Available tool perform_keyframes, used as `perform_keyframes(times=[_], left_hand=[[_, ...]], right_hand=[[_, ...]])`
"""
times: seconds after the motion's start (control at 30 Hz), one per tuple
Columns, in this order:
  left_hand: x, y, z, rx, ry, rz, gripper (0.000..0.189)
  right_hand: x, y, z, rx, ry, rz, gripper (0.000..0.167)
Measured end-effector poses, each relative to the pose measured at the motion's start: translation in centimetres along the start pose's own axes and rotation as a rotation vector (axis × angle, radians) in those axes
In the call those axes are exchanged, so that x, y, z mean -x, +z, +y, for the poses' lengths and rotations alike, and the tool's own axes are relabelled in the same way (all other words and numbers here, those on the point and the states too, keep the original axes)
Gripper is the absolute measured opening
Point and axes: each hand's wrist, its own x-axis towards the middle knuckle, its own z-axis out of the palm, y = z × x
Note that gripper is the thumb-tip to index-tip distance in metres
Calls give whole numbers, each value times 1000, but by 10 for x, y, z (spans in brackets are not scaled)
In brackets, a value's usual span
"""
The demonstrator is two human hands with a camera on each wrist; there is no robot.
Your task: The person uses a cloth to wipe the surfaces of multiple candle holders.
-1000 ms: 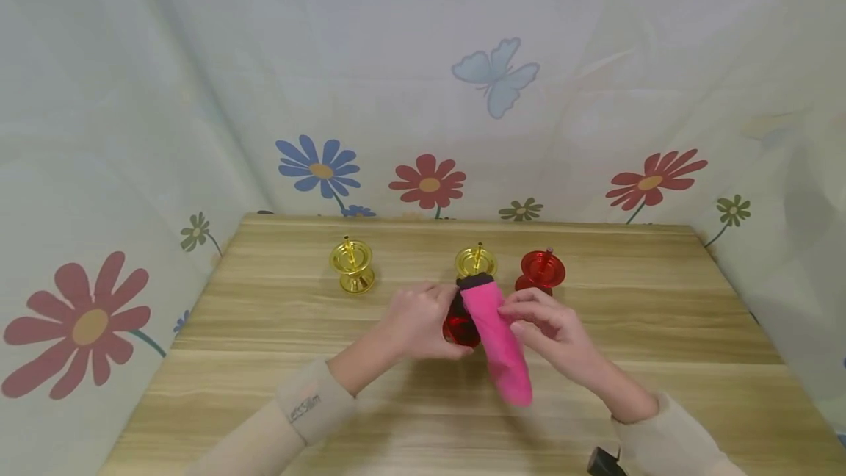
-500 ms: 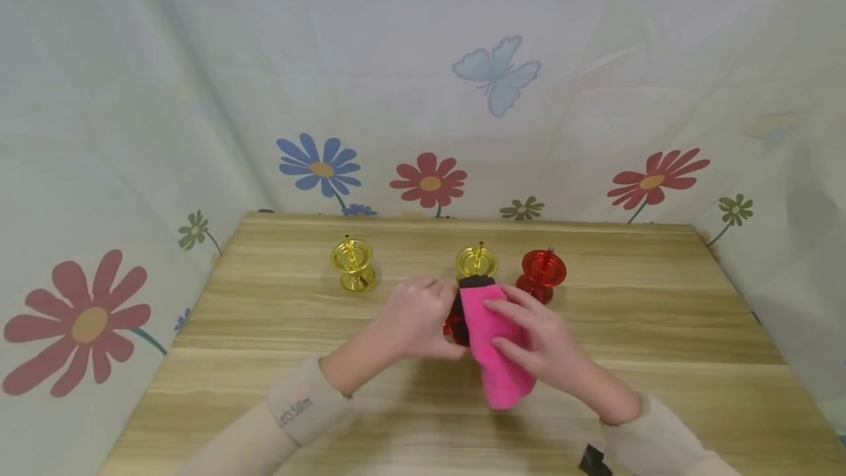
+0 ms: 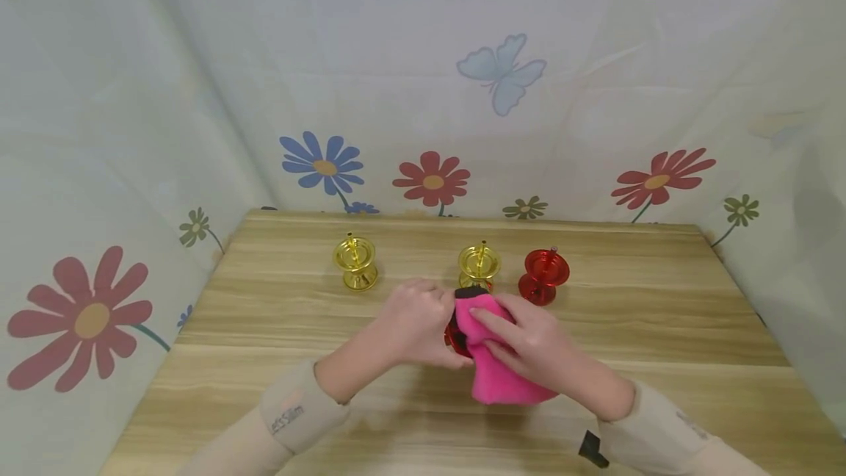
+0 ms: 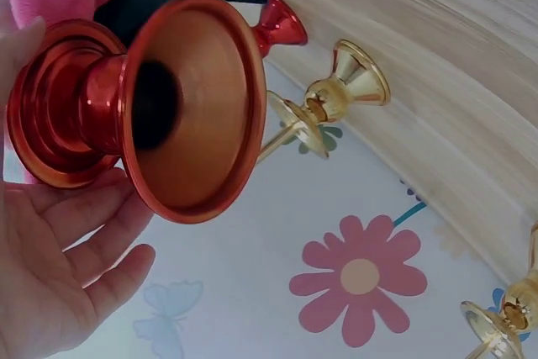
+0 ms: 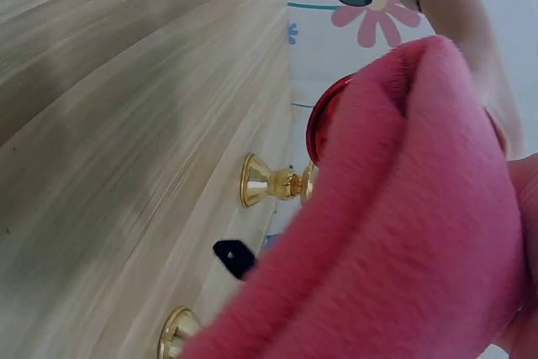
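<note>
A shiny red candle holder [image 4: 102, 102] lies tilted in my left hand [image 3: 416, 325], its hollow base facing the left wrist camera. My left thumb and fingers grip it around the plate end. A fuzzy pink cloth [image 3: 505, 380] with a black edge [image 3: 471, 291] is bunched in my right hand [image 3: 545, 340], whose curled fingers press it onto the candle holder. In the head view, cloth and hands cover most of that candle holder. The cloth also fills much of the right wrist view and hides the right fingers there.
Behind the hands, a gold candle holder [image 3: 479, 261] and a second red candle holder [image 3: 545, 274] stand upright on the wooden table [image 3: 264, 329]. Another gold candle holder [image 3: 357, 263] stands farther left. A flower-printed cloth backdrop [image 3: 370, 79] rises behind the table.
My right hand has moved left and closed onto the pink cloth, which hung loosely before and is now bunched against the candle holder. My left hand has stayed nearly in place.
</note>
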Motion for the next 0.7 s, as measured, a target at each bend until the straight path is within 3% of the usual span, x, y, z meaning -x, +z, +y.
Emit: perform_keyframes(times=[0.1, 0.27, 0.5, 0.63, 0.7], left_hand=[[1, -1, 2, -13, 12, 32, 76], [3, -2, 5, -68, 47, 127, 72], [4, -3, 7, -172, 101, 275, 66], [5, -1, 9, -212, 104, 373, 65], [6, 2, 9, -203, 100, 379, 68]], right_hand=[[-3, -3, -2, 40, 3, -58, 23], [-6, -4, -6, 71, 48, -115, 34], [-15, -5, -13, 100, 171, -189, 32], [-18, -6, -14, 97, 234, -187, 33], [-17, -5, -13, 87, 243, -175, 33]])
